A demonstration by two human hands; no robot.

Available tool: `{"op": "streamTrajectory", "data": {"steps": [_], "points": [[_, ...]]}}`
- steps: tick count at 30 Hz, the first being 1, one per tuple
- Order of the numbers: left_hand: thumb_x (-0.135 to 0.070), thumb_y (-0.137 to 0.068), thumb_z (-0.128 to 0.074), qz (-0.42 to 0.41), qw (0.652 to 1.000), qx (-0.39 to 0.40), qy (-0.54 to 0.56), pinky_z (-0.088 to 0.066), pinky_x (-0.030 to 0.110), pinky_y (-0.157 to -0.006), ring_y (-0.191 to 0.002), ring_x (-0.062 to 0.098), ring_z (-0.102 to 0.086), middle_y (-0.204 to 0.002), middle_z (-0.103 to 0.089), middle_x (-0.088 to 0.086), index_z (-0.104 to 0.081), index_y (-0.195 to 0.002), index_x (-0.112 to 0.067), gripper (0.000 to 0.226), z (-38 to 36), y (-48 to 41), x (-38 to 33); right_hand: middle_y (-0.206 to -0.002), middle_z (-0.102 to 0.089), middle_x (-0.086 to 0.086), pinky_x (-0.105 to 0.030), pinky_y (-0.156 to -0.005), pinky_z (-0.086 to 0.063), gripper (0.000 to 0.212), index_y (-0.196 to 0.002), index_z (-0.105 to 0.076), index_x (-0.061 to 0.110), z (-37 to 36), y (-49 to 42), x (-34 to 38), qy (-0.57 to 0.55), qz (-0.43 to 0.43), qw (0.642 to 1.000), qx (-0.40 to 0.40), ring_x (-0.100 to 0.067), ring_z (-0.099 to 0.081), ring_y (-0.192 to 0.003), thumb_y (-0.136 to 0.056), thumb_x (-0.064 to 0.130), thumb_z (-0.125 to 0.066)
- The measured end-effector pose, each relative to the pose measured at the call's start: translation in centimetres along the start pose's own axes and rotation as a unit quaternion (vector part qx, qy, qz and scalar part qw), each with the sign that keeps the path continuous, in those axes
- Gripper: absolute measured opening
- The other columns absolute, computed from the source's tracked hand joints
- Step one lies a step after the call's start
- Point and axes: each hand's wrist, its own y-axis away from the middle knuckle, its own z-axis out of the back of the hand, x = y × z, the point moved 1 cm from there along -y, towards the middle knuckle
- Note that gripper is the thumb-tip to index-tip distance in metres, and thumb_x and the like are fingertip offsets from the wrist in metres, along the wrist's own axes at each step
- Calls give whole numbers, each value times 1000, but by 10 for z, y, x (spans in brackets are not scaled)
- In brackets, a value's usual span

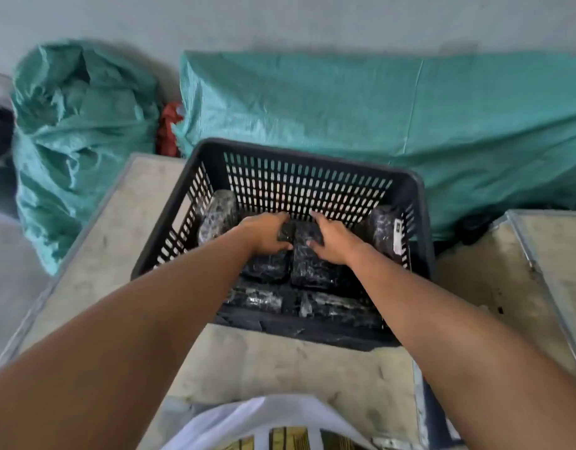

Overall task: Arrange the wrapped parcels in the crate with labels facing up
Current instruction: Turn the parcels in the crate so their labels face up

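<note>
1. Reaching both arms into the black slotted plastic crate (312,186), which sits on a beige worn tabletop (111,241).
2. Our left hand (269,237) lies palm down on a black film-wrapped parcel (267,266) at crate centre; fingers curl over its far end, thumb tucked toward the gap at 3 o'clock.
3. Our right hand (333,241) lies on the neighbouring black wrapped parcel (312,267), just beside the first one; fingers loosely together and reaching to 12 o'clock, thumb pressing the top face.
4. We cannot tell whether either hand really grips or only presses.
5. Two more black wrapped parcels (257,300) lie flat at 6 o'clock inside the crate, under the centre pair's near edge.
6. One wrapped parcel (216,216) leans on the wall at 9 o'clock.
7. Another parcel (385,227) stands at 3 o'clock, its white label (397,237) facing sideways toward the crate wall.
8. Green woven sacks (345,102) sit beyond the table at 12 o'clock.
</note>
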Motion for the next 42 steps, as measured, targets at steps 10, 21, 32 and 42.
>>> {"op": "streamTrajectory", "data": {"steps": [10,21,32,42], "points": [[-39,-90,-74,25,992,124,14,-14,66,-119,-152,40,16,-168,19,8,-1,-162,-28,103,-70,-13,13,-169,17,-11,-60,-120,4,125,-165,-6,27,-67,2,-40,44,-38,997,55,-38,18,-154,-73,57,-85],[-40,-90,-72,21,991,133,21,-5,73,-114,-151,37,22,-166,24,3,-2,-162,-32,101,-82,-8,15,-161,39,-10,-66,-117,7,139,-160,19,28,-77,0,-35,124,-91,979,131,-37,33,-147,-75,9,-89],[-35,-81,-84,19,979,88,184,-18,64,-119,-153,40,0,-169,-6,12,24,-154,-42,131,-69,-1,15,-137,-66,-8,-35,-101,-52,80,-147,-56,26,-19,12,-19,51,11,999,15,-24,-67,-116,-74,27,-89],[-36,-94,-69,-20,993,44,112,-58,34,-62,-68,18,-68,-132,-67,10,-22,-157,-44,79,-50,0,-2,-127,-68,2,-7,-67,-53,58,-133,-65,24,18,27,2,-131,20,990,-47,-10,-66,-105,-83,-3,-74]]}}
